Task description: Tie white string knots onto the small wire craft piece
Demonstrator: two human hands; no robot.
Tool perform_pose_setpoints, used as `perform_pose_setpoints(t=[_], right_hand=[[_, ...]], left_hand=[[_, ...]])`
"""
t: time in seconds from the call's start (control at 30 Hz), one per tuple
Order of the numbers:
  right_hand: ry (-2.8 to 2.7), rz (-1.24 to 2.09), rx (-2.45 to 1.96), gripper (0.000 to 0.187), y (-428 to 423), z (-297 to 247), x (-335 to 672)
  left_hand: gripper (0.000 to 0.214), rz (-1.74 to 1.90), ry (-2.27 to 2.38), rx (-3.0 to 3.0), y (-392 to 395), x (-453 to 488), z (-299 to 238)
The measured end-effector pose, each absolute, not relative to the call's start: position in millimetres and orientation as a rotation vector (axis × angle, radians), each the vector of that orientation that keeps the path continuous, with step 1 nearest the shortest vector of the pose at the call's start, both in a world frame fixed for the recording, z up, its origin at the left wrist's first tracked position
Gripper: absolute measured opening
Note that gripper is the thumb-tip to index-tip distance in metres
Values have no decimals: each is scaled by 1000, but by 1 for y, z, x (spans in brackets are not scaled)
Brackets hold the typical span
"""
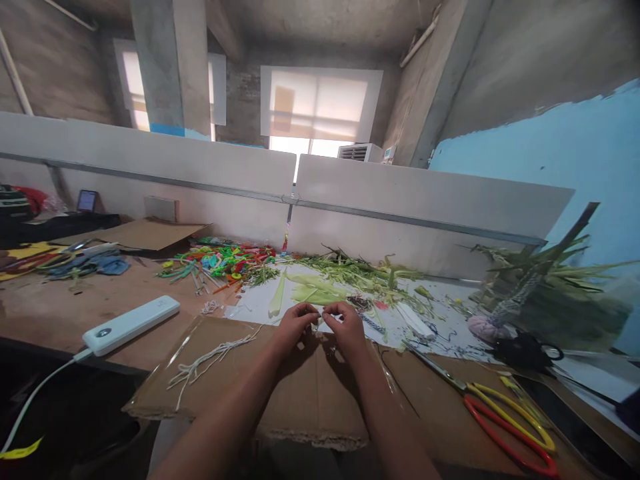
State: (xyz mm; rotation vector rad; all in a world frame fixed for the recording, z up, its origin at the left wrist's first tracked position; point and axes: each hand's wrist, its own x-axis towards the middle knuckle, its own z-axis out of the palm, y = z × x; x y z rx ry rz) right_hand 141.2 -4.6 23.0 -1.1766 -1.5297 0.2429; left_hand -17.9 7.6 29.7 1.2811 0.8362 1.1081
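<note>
My left hand [299, 323] and my right hand [347, 325] meet fingertip to fingertip above a cardboard sheet [295, 407]. Both are closed in a pinch. Whatever lies between the fingertips is too small to name; a pale bit shows just below them. Left of my wrists, a loose bundle of white strings [213, 360] rests on the cardboard. Just beyond my fingers, pale green corn husks [315, 291] are spread over white paper [260, 310]. A dark braided cord [373, 325] lies close to my right hand.
Scissors [480, 393] with yellow and red handles lie at right, near a dark phone [575, 420]. A white power bank [133, 325] with a cable sits at left. Colourful pieces [225, 263] are heaped behind. A braided stalk with a pink base [490, 328] stands far right.
</note>
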Motion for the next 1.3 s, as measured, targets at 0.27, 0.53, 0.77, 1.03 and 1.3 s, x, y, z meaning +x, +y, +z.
perform_pose_setpoints(t=[0.27, 0.53, 0.77, 1.03, 1.3], right_hand=[[-1523, 251, -1178, 15, -5, 23, 141], [-1520, 251, -1185, 14, -3, 21, 141], [-1522, 265, -1178, 15, -4, 22, 141], [-1506, 275, -1180, 14, -5, 23, 140], [-1461, 333, -1191, 15, -5, 23, 140]], left_hand=[[19, 1130, 846, 1270, 8, -18, 30], [24, 1120, 817, 1278, 8, -19, 28], [27, 1102, 813, 1298, 9, -19, 27], [29, 1083, 821, 1341, 7, -20, 29], [23, 1081, 831, 1295, 7, -19, 29]])
